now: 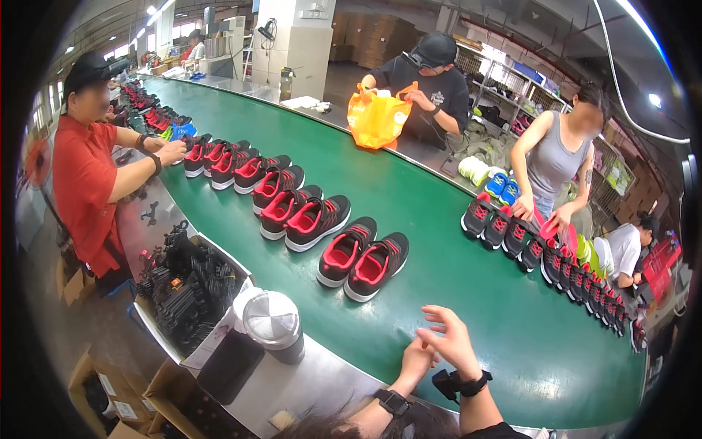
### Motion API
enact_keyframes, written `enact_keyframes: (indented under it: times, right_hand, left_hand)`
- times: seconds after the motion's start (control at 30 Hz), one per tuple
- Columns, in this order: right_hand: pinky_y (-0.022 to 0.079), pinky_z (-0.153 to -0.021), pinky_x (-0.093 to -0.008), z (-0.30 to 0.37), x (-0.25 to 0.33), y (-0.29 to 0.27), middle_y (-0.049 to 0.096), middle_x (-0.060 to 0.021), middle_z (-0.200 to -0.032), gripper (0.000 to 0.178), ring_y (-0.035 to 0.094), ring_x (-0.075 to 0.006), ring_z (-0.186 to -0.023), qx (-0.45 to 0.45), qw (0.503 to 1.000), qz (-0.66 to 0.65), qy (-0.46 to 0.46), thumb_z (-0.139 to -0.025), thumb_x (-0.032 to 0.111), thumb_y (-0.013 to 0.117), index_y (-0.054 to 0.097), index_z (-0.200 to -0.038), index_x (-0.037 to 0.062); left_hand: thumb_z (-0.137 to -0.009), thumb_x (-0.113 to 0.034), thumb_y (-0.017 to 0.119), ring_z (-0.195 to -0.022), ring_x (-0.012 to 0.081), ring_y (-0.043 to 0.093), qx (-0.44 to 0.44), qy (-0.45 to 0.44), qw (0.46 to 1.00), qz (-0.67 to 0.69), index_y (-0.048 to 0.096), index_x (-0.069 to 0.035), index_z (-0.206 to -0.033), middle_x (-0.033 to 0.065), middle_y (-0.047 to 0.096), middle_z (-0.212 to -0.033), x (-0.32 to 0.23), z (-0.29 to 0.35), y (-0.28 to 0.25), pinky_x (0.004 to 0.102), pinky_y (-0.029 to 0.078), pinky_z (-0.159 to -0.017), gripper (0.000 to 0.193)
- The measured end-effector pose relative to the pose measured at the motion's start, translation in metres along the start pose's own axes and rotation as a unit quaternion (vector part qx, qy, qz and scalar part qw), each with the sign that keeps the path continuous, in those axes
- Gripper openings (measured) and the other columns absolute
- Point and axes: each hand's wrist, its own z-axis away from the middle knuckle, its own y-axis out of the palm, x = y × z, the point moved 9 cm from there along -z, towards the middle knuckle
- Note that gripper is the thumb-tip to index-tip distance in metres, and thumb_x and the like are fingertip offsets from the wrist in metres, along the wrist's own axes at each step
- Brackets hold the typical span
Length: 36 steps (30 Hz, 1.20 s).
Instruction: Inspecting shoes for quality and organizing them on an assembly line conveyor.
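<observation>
My right hand (451, 341) is raised over the near edge of the green belt (468, 271), its fingers apart and holding nothing. Just beside it, my left hand (417, 363) hangs with loosely bent fingers, partly covered by the right; I see nothing in it. A watch (393, 402) is on my left wrist, and a black strap with a small device (459, 383) on my right. Nearest to my hands is a pair of black sneakers (376, 267) with pink-red lining and white soles, standing upright with toes toward the upper right.
More black sneakers (274, 192) line the belt to the far left, where a person in red (91, 161) reaches in. Across, one person holds an orange bag (378, 117); another handles sneakers (515, 235) at right. A lidded cup (272, 325), dark phone-like slab (230, 366) and box of black parts (186, 293) stand left.
</observation>
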Motion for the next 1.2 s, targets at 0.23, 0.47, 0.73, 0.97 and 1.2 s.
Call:
enact_keyframes:
  times: [0.23, 0.47, 0.73, 0.97, 1.2]
  right_hand:
    - [0.052, -0.080, -0.0323, -0.024, -0.114, -0.057, 0.057, -0.0127, -0.116, 0.055, 0.061, -0.0196, -0.096, -0.043, 0.950, -0.273, 0.144, -0.086, 0.020, 0.069, 0.043, -0.133, 0.0057]
    - [0.054, -0.083, -0.0374, -0.149, -0.198, -0.133, 0.052, -0.0168, -0.116, 0.064, 0.062, -0.0255, -0.096, -0.153, 0.897, -0.393, 0.135, -0.090, 0.003, 0.057, 0.024, -0.144, 0.0160]
    - [0.060, -0.079, -0.0430, -0.274, -0.243, -0.167, 0.032, -0.0197, -0.133, 0.067, 0.049, -0.0307, -0.112, -0.409, 0.798, -0.434, 0.086, -0.086, -0.001, 0.060, 0.022, -0.137, 0.0177]
    - [0.062, -0.059, -0.0377, -0.275, -0.256, -0.174, 0.033, -0.0226, -0.132, 0.067, 0.057, -0.0348, -0.096, -0.524, 0.755, -0.344, 0.192, -0.076, 0.004, 0.074, 0.034, -0.126, 0.0211]
    - [0.047, -0.044, -0.0289, -0.203, -0.230, -0.189, 0.051, -0.0056, -0.099, 0.037, 0.054, -0.0175, -0.068, -0.316, 0.906, -0.225, 0.168, -0.076, 0.006, 0.066, 0.046, -0.106, 0.0161]
  left_hand:
    - [-0.094, -0.016, 0.053, -0.062, 0.0137, 0.062, 0.054, 0.017, 0.998, 0.013, 0.054, -0.001, -0.096, 0.0071, 0.057, -0.084, 0.013, -0.003, 0.011, 0.0240, 0.048, -0.047, 0.015]
    - [-0.094, -0.015, 0.054, -0.062, 0.0129, 0.063, 0.068, 0.018, 0.997, -0.042, 0.054, 0.000, -0.096, 0.0073, 0.059, -0.081, 0.012, 0.000, 0.029, 0.0248, 0.050, -0.050, 0.015]
    - [-0.093, -0.019, 0.057, -0.066, 0.0118, 0.065, 0.052, -0.002, 0.993, -0.104, 0.058, 0.001, -0.097, 0.0072, 0.064, -0.077, 0.032, 0.018, 0.028, 0.0262, 0.054, -0.055, 0.021]
    - [-0.089, -0.027, 0.059, -0.059, 0.0152, 0.064, 0.034, 0.038, 0.985, -0.162, 0.060, -0.002, -0.092, 0.0075, 0.064, -0.076, 0.034, 0.020, 0.032, 0.0294, 0.052, -0.061, 0.025]
    - [-0.089, -0.028, 0.060, -0.061, 0.0154, 0.065, 0.043, 0.025, 0.990, -0.129, 0.059, -0.002, -0.093, 0.0079, 0.065, -0.075, 0.028, 0.020, 0.045, 0.0308, 0.053, -0.061, 0.027]
